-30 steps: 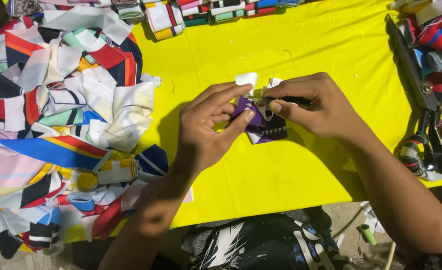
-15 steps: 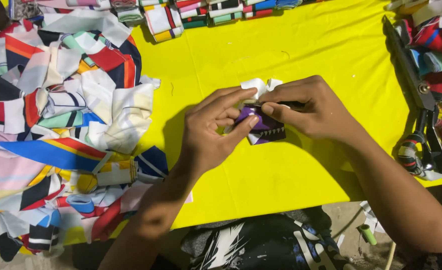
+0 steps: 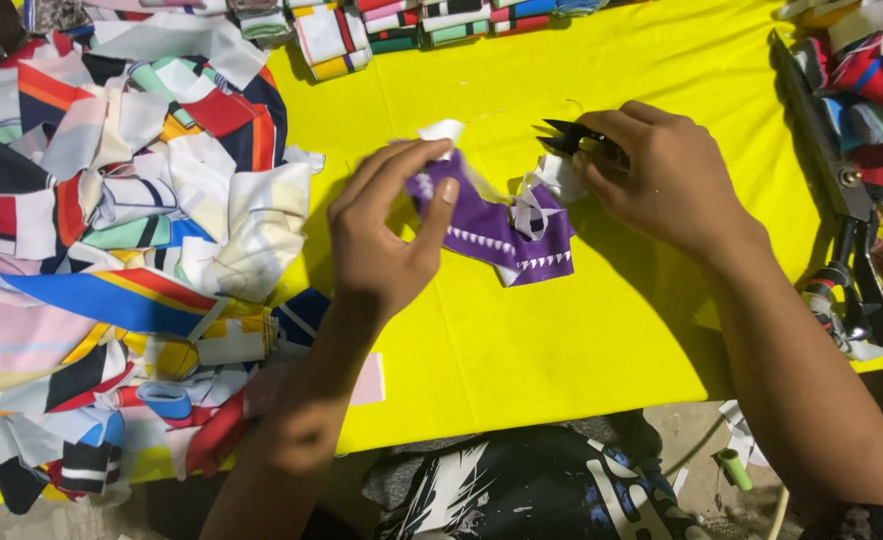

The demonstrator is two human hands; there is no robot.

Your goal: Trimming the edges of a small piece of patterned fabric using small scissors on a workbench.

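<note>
Two hands have drawn apart since half a second ago, when they were bunched together over the cloth. From the head view I see my left hand [image 3: 387, 235] pinching the upper left edge of the purple fabric piece [image 3: 490, 232] between thumb and fingers; the piece lies spread on the yellow tabletop [image 3: 562, 340] at mid-table. My right hand [image 3: 662, 180] has lifted to the right and grips black thread snips [image 3: 574, 138], blades pointing left above the cloth's white tape end. Left of my arm sits a heap of coloured fabric scraps [image 3: 122, 220]. Folded striped bundles [image 3: 402, 22] line the far edge. Large black shears [image 3: 842, 210] lie along the right edge.
</note>
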